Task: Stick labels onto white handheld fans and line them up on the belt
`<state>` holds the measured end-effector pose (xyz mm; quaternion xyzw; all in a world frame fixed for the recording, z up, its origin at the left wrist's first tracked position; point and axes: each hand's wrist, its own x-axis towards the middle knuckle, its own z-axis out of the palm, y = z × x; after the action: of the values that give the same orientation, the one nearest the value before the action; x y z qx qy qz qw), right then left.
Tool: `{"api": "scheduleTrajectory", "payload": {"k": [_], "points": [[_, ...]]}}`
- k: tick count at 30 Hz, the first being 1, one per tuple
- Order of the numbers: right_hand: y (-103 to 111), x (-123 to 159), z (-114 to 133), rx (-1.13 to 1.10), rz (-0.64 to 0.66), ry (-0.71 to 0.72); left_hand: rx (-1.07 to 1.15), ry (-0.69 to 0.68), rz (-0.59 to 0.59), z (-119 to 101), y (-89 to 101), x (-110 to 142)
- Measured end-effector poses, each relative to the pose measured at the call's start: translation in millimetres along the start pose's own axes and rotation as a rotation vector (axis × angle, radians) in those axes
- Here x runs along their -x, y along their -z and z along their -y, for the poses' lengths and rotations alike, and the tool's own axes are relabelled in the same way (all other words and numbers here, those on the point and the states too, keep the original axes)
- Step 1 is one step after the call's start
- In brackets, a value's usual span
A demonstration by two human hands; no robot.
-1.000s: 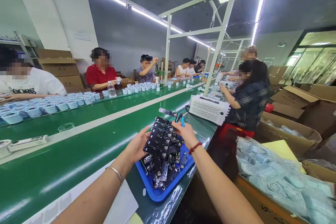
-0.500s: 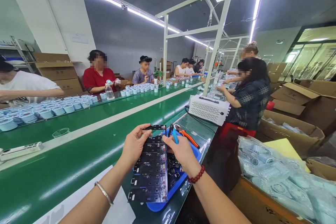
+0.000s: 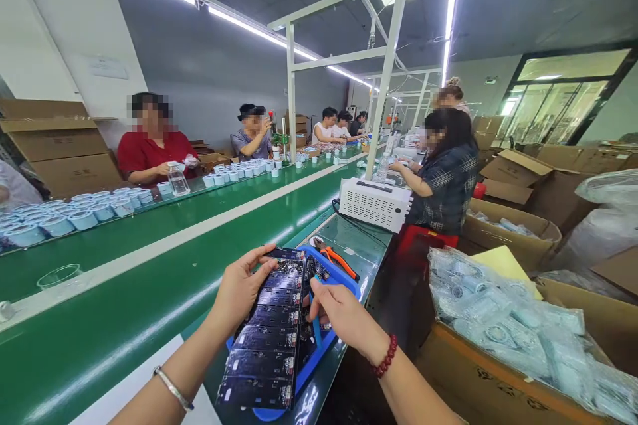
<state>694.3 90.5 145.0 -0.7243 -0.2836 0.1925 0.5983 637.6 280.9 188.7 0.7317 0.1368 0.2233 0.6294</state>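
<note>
My left hand (image 3: 244, 282) pinches the upper left edge of a panel of black circuit boards (image 3: 264, 345), made of several strips joined in a row. The panel is tilted over a blue plastic bin (image 3: 312, 368), which holds more dark boards. My right hand (image 3: 339, 312) is closed around a blue-handled tool (image 3: 317, 331) at the panel's right edge. The fingers cover much of that tool, so its exact kind does not show. Orange-handled pliers (image 3: 335, 257) lie at the bin's far edge.
A green conveyor belt (image 3: 164, 292) runs along my left, with many light-blue round parts (image 3: 82, 218) beyond it. A white vented box (image 3: 373, 202) stands ahead on the bench. To the right is a carton (image 3: 478, 372) of bagged parts. Co-workers sit or stand along the line.
The camera view has turned right. The upper end of the panel has tipped, and my right hand has turned, so the blue handle now points down beside the panel instead of up.
</note>
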Motion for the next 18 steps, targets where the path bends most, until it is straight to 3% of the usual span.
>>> {"api": "scheduleTrajectory", "payload": {"k": [11,18], "points": [[-2,-4,-2,-0.166,-0.016,-0.112,0.038,0.08,0.005,4,-6.8,-3],[-4,-14,4,-0.397,-0.063,-0.234,0.124,0.439,0.103,12,-22.5,-21]]}}
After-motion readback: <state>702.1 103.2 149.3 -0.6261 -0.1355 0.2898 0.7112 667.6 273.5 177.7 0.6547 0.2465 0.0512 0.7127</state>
